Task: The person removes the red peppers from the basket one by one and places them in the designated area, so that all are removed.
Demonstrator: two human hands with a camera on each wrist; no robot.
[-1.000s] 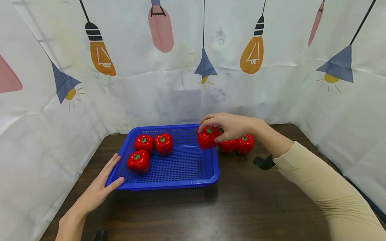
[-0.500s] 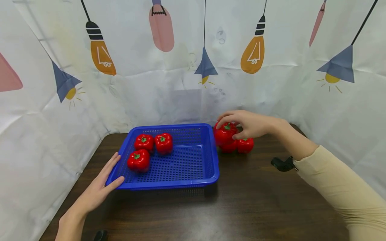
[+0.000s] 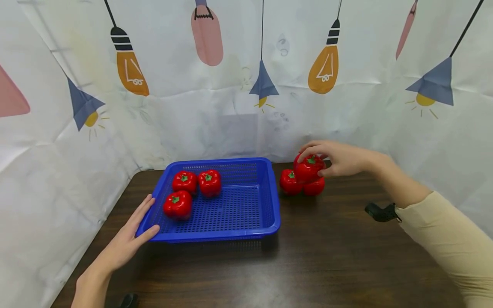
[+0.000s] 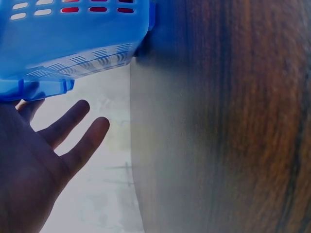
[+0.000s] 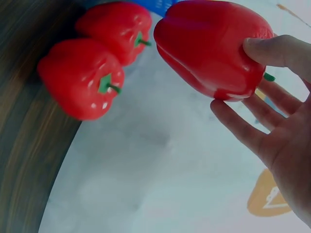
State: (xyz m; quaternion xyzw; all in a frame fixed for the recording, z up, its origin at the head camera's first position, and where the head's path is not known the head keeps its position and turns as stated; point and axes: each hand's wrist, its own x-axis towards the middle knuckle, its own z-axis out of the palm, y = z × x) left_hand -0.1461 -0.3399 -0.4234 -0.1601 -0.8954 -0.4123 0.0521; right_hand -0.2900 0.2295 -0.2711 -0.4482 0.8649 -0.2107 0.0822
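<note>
My right hand (image 3: 340,159) holds a red bell pepper (image 3: 309,169) with a green stem, raised above two more red peppers on the table. In the right wrist view the thumb and fingers grip this pepper (image 5: 214,48) near its stem end, clear of the two peppers (image 5: 82,80) behind. My left hand (image 3: 122,244) rests with fairly straight fingers on the left rim of a blue plastic basket (image 3: 215,235). From the left wrist, some fingers (image 4: 80,145) show spread below the basket's rim. Three red peppers (image 3: 177,205) sit in the basket's left part.
The dark wooden table (image 3: 308,265) stretches in front of the basket. A white printed curtain (image 3: 239,128) hangs close behind the table and along both sides. One standing pepper (image 3: 290,182) is just right of the basket, beside another partly hidden by the held one.
My right hand has carried the pepper rightward from over the basket's right edge to above the two table peppers. The left hand has stayed on the rim.
</note>
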